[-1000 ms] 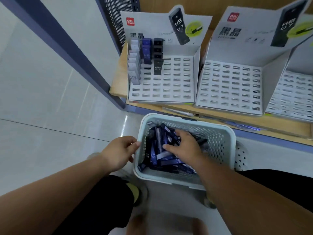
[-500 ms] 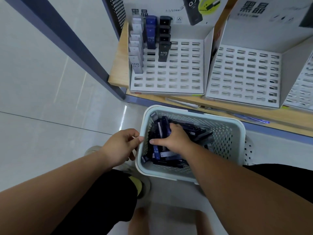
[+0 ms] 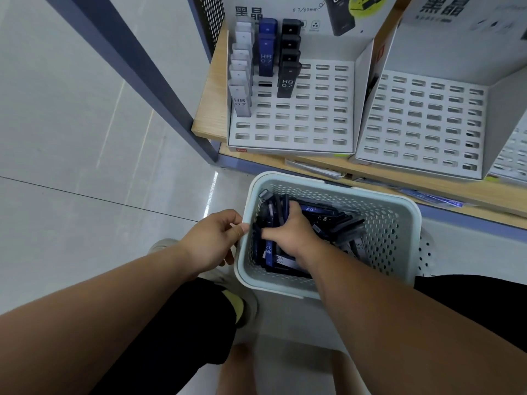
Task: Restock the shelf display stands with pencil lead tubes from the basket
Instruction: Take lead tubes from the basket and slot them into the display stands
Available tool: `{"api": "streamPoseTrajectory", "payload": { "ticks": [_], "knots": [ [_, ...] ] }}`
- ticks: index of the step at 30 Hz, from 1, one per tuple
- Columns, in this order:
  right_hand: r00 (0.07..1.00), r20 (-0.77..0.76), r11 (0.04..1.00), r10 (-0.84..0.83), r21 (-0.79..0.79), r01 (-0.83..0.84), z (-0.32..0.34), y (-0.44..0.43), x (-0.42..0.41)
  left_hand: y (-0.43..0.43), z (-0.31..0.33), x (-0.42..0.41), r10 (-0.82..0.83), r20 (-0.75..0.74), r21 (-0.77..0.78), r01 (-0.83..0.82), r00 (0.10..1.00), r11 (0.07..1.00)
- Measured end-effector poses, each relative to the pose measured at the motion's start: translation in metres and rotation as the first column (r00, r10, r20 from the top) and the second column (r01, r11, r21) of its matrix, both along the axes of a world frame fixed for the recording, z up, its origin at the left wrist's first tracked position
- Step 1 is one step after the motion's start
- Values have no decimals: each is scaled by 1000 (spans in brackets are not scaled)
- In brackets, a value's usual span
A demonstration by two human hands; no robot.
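— Progress?
— Barely started lol. Upper-middle stand [image 3: 291,121] has three short rows, upper-right stand [image 3: 422,124] looks bare. Tubes [image 3: 328,219] in the basket [image 3: 370,206] at centre, right hand [image 3: 288,232] grabbing some, left hand [image 3: 211,240] gripping the rim.

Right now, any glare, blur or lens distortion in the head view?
Head view: wide-angle lens slants the shelf post and display stand; a glare streak on the floor beside the basket; soft, even light; HB 07 on the standing tubes reads sharp; the picture's bottom edge is blurred.
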State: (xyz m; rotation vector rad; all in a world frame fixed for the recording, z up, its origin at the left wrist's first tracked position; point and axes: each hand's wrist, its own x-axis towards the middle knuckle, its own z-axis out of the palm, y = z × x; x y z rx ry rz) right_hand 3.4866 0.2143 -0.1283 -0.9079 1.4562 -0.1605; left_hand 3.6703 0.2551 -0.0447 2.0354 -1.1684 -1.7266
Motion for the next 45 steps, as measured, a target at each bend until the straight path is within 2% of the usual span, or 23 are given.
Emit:
{"api": "streamPoseTrajectory", "payload": {
  "ticks": [10,15,18,35,45],
  "knots": [
    [987,84,987,-138,95,130,-1,1,-7,1,-1,-2,26,-3,8,-26,1000,1000],
    [984,157,982,-81,181,52,2,1,-8,0,1,-2,10,12,3,-10,1000,1000],
    [990,135,984,-41,178,16,6,4,-2,0,2,-3,-20,29,9,20,999,1000],
    [977,131,975,-171,164,148,13,1,-4,1,-3,-3,-3,28,2,3,1000,1000],
    [980,115,981,-162,122,148,28,-1,-23,1,-3,-2,-15,57,-2,15,998,1000]
  ]
}}
